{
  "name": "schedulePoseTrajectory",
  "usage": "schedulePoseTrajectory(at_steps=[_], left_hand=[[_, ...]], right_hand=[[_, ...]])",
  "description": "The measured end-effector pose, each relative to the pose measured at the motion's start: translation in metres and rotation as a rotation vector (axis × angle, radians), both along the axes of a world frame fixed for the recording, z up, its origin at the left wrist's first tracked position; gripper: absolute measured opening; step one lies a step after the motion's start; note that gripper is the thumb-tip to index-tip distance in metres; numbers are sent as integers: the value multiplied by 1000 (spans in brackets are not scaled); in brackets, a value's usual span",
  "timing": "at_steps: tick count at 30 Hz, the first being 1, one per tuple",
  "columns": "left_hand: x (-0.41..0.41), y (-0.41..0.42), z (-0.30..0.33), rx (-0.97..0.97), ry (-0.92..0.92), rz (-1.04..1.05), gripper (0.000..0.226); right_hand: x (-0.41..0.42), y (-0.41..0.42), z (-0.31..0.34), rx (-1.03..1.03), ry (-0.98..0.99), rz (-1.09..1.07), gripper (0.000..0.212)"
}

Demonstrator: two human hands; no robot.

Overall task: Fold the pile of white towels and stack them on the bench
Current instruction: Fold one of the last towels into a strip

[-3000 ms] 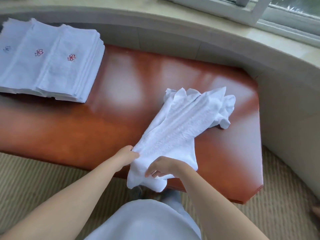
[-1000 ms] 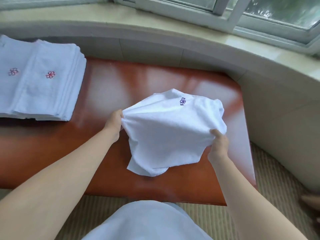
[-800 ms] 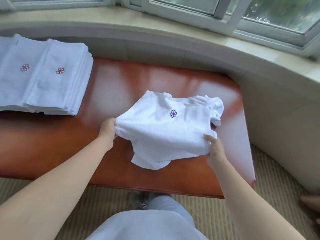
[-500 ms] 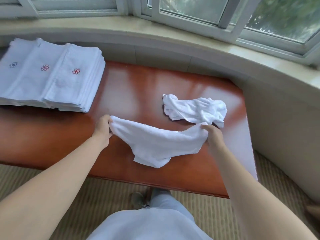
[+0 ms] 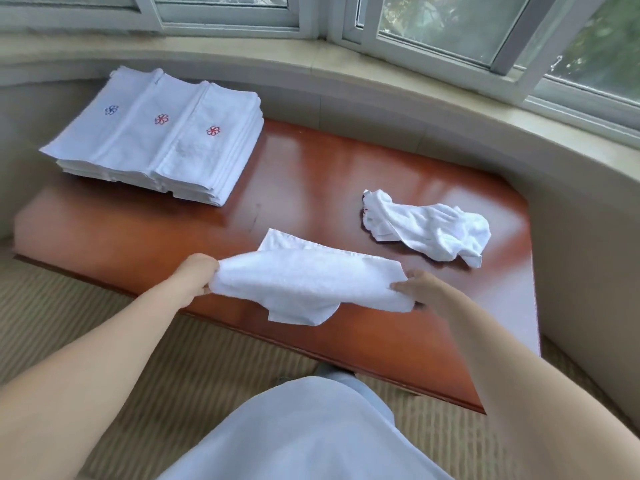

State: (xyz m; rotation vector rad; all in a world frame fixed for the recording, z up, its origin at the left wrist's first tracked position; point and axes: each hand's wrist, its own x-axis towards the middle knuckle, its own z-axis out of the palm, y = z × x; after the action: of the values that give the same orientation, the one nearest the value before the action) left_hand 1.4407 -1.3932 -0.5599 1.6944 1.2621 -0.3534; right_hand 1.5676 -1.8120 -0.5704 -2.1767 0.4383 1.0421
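Tabletop (image 5: pixel 311 174), red-brown, glossy, runs under a curved window sill (image 5: pixel 346 60). Far left: stack of folded towels (image 5: pixel 156 140), flower marks up, edges fairly square. Right side: one crumpled towel (image 5: pixel 429 230), untouched, well apart from the stack.

Near edge, centre: towel in hand (image 5: pixel 308 282), stretched sideways between both hands, far hem on the wood, a loose flap hanging off the near side. Left hand (image 5: pixel 195 275) pinches the left end, fingers curled round it. Right hand (image 5: pixel 420 289) grips the right end likewise.

Step, as judged: first fold of this towel. Next: lay flat, square corners, fold again, carry to stack.
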Motion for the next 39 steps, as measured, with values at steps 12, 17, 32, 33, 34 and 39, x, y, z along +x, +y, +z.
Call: schedulePoseTrajectory(at_steps=[12, 17, 32, 33, 34, 39], left_hand=[[13, 37, 46, -250, -317, 119, 22], [59, 53, 96, -189, -607, 253, 22], [-10, 22, -19, 112, -402, 100, 21], [-25, 14, -49, 94, -326, 27, 21], [-41, 7, -78, 60, -239, -47, 22], [-99, -18, -168, -63, 120, -283, 12]], right_hand=[[62, 55, 70, 335, -234, -232, 3], [97, 94, 125, 596, -415, -304, 17], [56, 71, 16, 333, -534, -339, 18], [43, 59, -15, 252, -478, -294, 19], [30, 48, -47, 170, -409, -246, 22], [-27, 8, -153, -24, -38, -219, 52]])
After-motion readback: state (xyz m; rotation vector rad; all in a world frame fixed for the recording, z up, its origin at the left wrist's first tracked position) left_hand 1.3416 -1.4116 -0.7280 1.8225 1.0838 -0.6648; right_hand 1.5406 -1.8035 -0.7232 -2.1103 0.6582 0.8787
